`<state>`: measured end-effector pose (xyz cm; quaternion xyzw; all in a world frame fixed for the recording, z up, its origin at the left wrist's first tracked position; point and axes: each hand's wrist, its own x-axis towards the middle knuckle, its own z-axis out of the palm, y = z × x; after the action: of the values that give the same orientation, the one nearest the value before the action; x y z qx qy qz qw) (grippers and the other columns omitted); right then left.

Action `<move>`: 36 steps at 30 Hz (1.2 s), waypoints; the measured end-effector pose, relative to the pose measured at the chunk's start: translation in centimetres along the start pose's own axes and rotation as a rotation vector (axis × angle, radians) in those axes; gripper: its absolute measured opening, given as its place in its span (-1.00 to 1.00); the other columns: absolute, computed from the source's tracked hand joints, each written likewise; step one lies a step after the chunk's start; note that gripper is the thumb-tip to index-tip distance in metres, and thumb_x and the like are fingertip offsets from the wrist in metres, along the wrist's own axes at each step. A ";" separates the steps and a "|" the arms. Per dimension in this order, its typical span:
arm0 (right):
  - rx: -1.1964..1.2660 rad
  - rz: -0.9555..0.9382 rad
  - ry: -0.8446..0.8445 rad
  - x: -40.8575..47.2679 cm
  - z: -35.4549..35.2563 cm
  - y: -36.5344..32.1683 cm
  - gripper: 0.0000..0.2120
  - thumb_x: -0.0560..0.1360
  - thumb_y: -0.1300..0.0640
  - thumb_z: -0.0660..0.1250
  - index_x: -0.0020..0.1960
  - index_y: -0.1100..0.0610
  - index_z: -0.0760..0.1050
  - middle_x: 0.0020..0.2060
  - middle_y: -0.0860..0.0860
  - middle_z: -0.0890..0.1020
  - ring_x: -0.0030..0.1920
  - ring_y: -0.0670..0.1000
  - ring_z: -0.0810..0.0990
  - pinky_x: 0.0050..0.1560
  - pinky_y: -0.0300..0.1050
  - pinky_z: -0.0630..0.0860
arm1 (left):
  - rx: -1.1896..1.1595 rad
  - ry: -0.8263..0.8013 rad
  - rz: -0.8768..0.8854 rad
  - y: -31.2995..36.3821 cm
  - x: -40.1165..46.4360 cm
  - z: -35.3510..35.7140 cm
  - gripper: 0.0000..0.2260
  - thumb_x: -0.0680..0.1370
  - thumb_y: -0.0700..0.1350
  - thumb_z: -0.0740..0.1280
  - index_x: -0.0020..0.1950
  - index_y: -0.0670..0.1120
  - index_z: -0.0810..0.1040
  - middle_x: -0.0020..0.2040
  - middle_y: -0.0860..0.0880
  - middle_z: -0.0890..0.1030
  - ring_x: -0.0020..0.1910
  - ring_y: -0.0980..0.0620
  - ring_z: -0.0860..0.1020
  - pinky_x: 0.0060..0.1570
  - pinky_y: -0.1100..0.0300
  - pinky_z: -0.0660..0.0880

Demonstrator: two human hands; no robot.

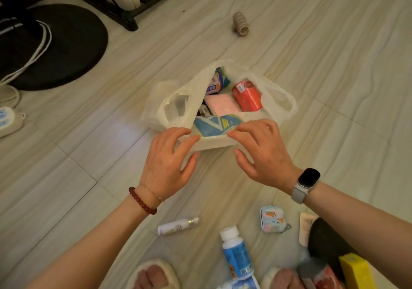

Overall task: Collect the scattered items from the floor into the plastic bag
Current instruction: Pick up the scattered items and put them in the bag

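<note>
We pinch the bag's (200, 83) near rim with the fingers of both hands, left (169, 161) and right (263, 152); no label inside it reads clearly.

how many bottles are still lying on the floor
2 clearly: a small white spray bottle below the left wrist, and a blue-and-white bottle between the slippers. Something at the bottom edge below it may be another; too cut off to tell.

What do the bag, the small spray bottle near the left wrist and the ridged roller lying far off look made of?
Bag: thin translucent plastic film; its contents show through and it crumples softly. Small spray bottle: probably white opaque plastic with a clear cap, slightly glossy. Ridged roller: looks matte beige, hollow, possibly plastic or foam; too far off to tell.
</note>
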<state>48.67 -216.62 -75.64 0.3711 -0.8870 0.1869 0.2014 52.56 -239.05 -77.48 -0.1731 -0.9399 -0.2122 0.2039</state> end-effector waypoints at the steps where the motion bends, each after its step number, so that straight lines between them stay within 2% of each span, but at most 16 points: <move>1: 0.018 -0.029 -0.023 -1.0 0.2 -0.8 -0.72 0.45 0.14 0.22 0.15 0.14 0.40 -0.03 0.13 0.61 0.01 0.07 0.47 0.08 0.01 0.33 | -0.002 -0.022 0.004 0.3 -1.0 0.2 -0.73 0.47 -0.11 0.29 0.15 -0.13 0.48 0.08 -0.18 0.56 0.08 -0.10 0.46 0.00 0.07 0.37; 5: 0.059 -0.105 -0.225 -5.9 1.3 -3.2 -0.70 0.41 0.17 0.23 0.14 0.12 0.39 0.05 0.08 0.50 0.08 0.07 0.47 0.20 0.04 0.34 | -0.036 -0.338 -0.133 0.8 -6.9 1.4 -0.63 0.45 0.09 0.23 0.17 -0.08 0.46 0.09 -0.14 0.55 0.05 -0.10 0.50 -0.03 0.07 0.47; 7: 0.091 -0.111 -0.362 -7.6 1.7 -3.9 -0.76 0.43 0.10 0.23 0.08 0.11 0.44 -0.06 0.08 0.58 -0.02 0.07 0.53 0.09 -0.05 0.38 | -0.030 -0.542 -0.178 0.7 -10.1 2.0 -0.54 0.39 0.22 0.20 0.17 -0.04 0.43 0.06 -0.11 0.57 0.00 -0.10 0.54 -0.10 0.07 0.52; 9: 0.188 0.035 -0.632 -8.1 1.5 -5.1 -0.67 0.46 -0.09 0.15 0.09 0.10 0.46 -0.14 0.06 0.62 -0.11 0.09 0.59 -0.08 -0.09 0.40 | -0.015 -0.658 -0.179 0.5 -12.6 2.3 -0.54 0.33 0.24 0.19 0.12 0.01 0.42 -0.01 -0.06 0.58 -0.08 -0.08 0.57 -0.18 0.12 0.52; 11: 0.237 0.253 -0.948 -8.7 1.6 -6.2 -0.46 0.46 -0.28 0.09 0.26 0.07 0.35 0.04 0.07 0.59 0.05 0.13 0.57 -0.02 -0.06 0.44 | -0.006 -0.689 -0.183 0.2 -13.8 2.4 -0.62 0.31 0.18 0.17 0.06 0.05 0.41 -0.09 -0.01 0.58 -0.15 -0.05 0.59 -0.27 0.17 0.49; 13: 0.217 0.314 -1.165 -9.8 2.2 -7.3 -0.37 0.44 -0.31 0.14 0.35 0.06 0.21 0.17 0.10 0.52 0.17 0.16 0.51 0.10 0.00 0.43 | -0.048 -0.684 -0.190 -0.1 -13.9 2.5 -0.71 0.36 0.12 0.16 0.00 0.04 0.45 -0.15 0.00 0.58 -0.21 -0.05 0.58 -0.32 0.19 0.44; 16: 0.265 0.370 -1.218 -10.2 2.9 -8.4 -0.42 0.45 -0.17 0.22 0.34 0.09 0.20 0.18 0.13 0.49 0.18 0.19 0.49 0.12 0.01 0.44 | -0.184 -0.689 -0.183 0.2 -12.6 2.6 -0.68 0.43 0.11 0.14 -0.02 -0.06 0.54 -0.16 -0.04 0.59 -0.22 -0.07 0.57 -0.31 0.16 0.47; 18: 0.362 0.378 -1.221 -9.4 2.9 -7.8 -0.41 0.42 -0.11 0.25 0.37 0.08 0.21 0.22 0.10 0.46 0.20 0.16 0.48 0.16 -0.02 0.43 | -0.238 -0.634 -0.165 0.7 -11.0 2.5 -0.68 0.45 0.10 0.14 0.01 -0.06 0.52 -0.13 -0.04 0.58 -0.20 -0.03 0.56 -0.30 0.18 0.50; 20: 0.419 0.283 -1.108 -7.7 1.8 -6.2 -0.41 0.38 -0.17 0.21 0.35 0.04 0.27 0.17 0.04 0.49 0.13 0.09 0.52 0.09 -0.08 0.45 | -0.269 -0.503 -0.154 1.3 -8.7 2.0 -0.75 0.47 0.07 0.19 0.04 -0.03 0.47 -0.13 -0.03 0.57 -0.19 0.06 0.51 -0.30 0.18 0.52; 23: 0.424 0.185 -0.583 -4.2 -1.0 -3.0 -0.58 0.37 -0.14 0.23 0.13 0.06 0.45 -0.10 0.02 0.57 -0.15 0.03 0.58 -0.17 -0.14 0.48 | -0.376 -0.172 -0.160 2.6 -3.9 0.3 -0.79 0.45 -0.07 0.29 0.02 -0.14 0.53 -0.17 -0.04 0.55 -0.23 0.14 0.44 -0.23 0.29 0.45; 25: 0.460 0.265 -0.200 -1.8 -2.7 -1.1 -0.73 0.38 -0.02 0.29 0.02 0.09 0.45 -0.19 -0.04 0.54 -0.23 -0.12 0.52 -0.19 -0.33 0.42 | -0.395 0.042 -0.156 3.1 0.3 -1.0 -0.80 0.44 -0.14 0.32 -0.01 -0.23 0.55 -0.18 -0.02 0.51 -0.24 0.19 0.39 -0.18 0.40 0.37; 27: 0.498 0.429 0.121 0.7 -3.7 0.5 -0.81 0.38 0.04 0.30 -0.03 0.04 0.43 -0.16 -0.14 0.48 -0.23 -0.24 0.45 -0.14 -0.44 0.34 | -0.376 0.127 -0.174 2.9 4.5 -1.5 -0.78 0.44 -0.14 0.31 0.01 -0.24 0.55 -0.18 0.00 0.48 -0.24 0.18 0.39 -0.18 0.39 0.37; 29: 0.512 0.600 0.305 2.8 -3.7 2.0 -0.84 0.38 0.05 0.30 -0.06 -0.07 0.39 -0.13 -0.10 0.46 -0.20 -0.12 0.47 -0.14 -0.31 0.38 | -0.318 0.083 -0.224 2.3 8.3 -1.0 -0.72 0.45 -0.07 0.30 0.08 -0.19 0.54 -0.15 -0.08 0.55 -0.19 0.08 0.45 -0.16 0.26 0.40; 31: 0.425 0.736 0.259 4.4 -2.4 3.4 -0.77 0.37 0.06 0.32 -0.01 0.01 0.37 -0.06 0.02 0.44 -0.13 -0.05 0.44 -0.09 -0.26 0.36 | -0.217 -0.069 -0.293 1.8 11.3 0.4 -0.66 0.48 -0.02 0.29 0.20 -0.14 0.49 0.00 -0.16 0.58 -0.03 -0.05 0.51 -0.04 0.11 0.41; 34: 0.296 0.905 -0.059 5.4 0.8 4.9 -0.66 0.39 0.17 0.37 0.09 0.25 0.38 0.07 0.20 0.43 0.03 0.13 0.45 -0.05 -0.28 0.29 | 0.095 -0.380 -0.271 1.5 13.3 3.2 -0.63 0.53 0.02 0.24 0.28 -0.10 0.40 0.14 -0.16 0.54 0.16 -0.16 0.44 0.08 0.00 0.34; 36: 0.297 0.936 -0.303 5.2 2.3 5.5 -0.66 0.42 0.12 0.36 0.13 0.25 0.40 0.13 0.22 0.45 0.09 0.22 0.49 0.05 -0.09 0.38 | 0.265 -0.464 -0.228 1.2 12.7 4.5 -0.62 0.53 0.07 0.21 0.27 -0.08 0.42 0.18 -0.13 0.51 0.21 -0.14 0.37 0.12 -0.01 0.25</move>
<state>40.79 -217.15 -76.05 -0.0184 -0.9412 0.3251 -0.0896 40.77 -232.87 -75.06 -0.0819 -0.9944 -0.0639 -0.0210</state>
